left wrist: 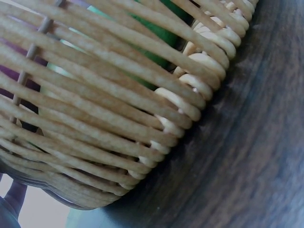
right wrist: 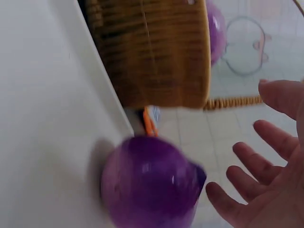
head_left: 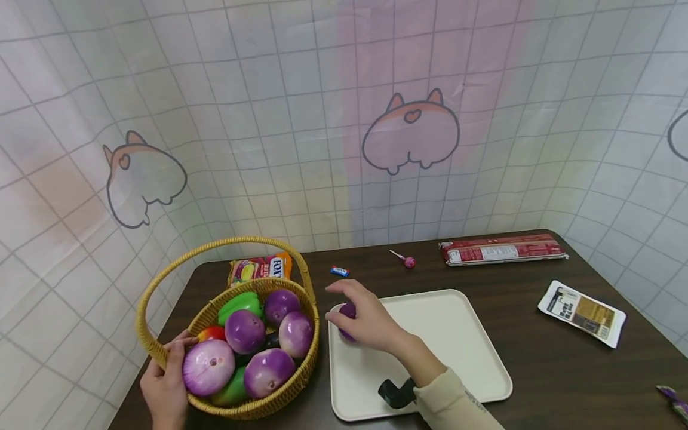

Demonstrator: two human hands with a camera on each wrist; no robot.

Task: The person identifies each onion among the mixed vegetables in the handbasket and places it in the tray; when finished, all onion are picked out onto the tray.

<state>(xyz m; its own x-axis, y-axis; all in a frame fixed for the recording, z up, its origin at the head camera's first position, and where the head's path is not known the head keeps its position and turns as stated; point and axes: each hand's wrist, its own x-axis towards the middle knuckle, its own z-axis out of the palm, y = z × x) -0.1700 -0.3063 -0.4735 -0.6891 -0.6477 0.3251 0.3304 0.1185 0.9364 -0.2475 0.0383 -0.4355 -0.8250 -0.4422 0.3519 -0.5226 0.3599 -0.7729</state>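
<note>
- Your right hand point(head_left: 365, 322) hovers over the purple onion point(head_left: 347, 312) at the tray's 10 o'clock corner. The right wrist view shows the fingers point(right wrist: 266, 142) spread wide and relaxed, just clear of the onion point(right wrist: 149, 183), which rests on the tray point(right wrist: 42, 118).
- The cream tray point(head_left: 446, 340) lies on the dark worktop point(head_left: 537, 358), right of the basket. Its left edge sits close beside the basket wall.
- Your left hand point(head_left: 166, 382) grips the wicker basket point(head_left: 161, 352) at its 8 o'clock rim, with the thumb curled over the edge beside the big pale purple onion point(head_left: 208, 367).
- The left wrist view shows only the woven basket wall point(left wrist: 118, 109) standing on the worktop point(left wrist: 256, 156), with green and purple showing through the weave.
- Inside the basket lie several more purple onions point(head_left: 244, 331), a green pepper point(head_left: 240, 304) at 11 o'clock and something red point(head_left: 212, 333) next to your thumb.
- The basket's handle point(head_left: 226, 243) arches over it from 8 o'clock to 2 o'clock.
- Behind the basket, at 12 o'clock, lies a colourful snack bag point(head_left: 260, 269).
- Further along the back edge you have a small blue sweet point(head_left: 340, 271), a pink lollipop point(head_left: 408, 261) and a long red packet point(head_left: 502, 249).
- At 3 o'clock of the tray lies a white and brown sachet point(head_left: 582, 312).
- A black strap point(head_left: 396, 392) sits at your right wrist, over the tray's near edge.
</note>
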